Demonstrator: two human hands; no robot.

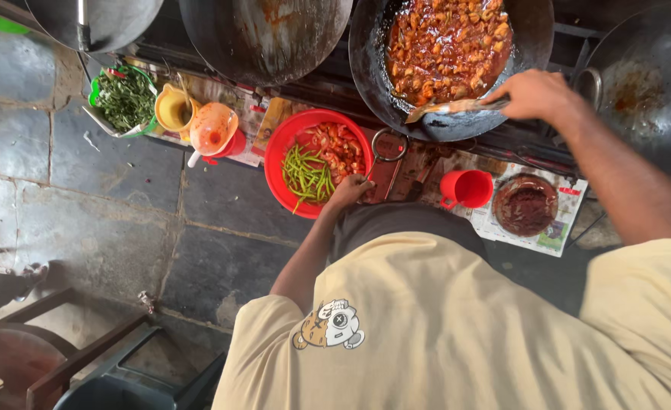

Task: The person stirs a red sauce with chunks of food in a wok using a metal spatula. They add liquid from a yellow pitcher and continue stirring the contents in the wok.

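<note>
Stone floor [115,220], paper-lined counter [536,231], wok [445,68]

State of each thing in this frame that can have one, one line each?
wok: full of chunky red sauce
spatula: held by right hand, blade on the wok's rim
left hand: at the rim of the red bowl
red bowl: holds green beans and chopped tomato
red cup: upright
middle wok: empty, greasy
</note>
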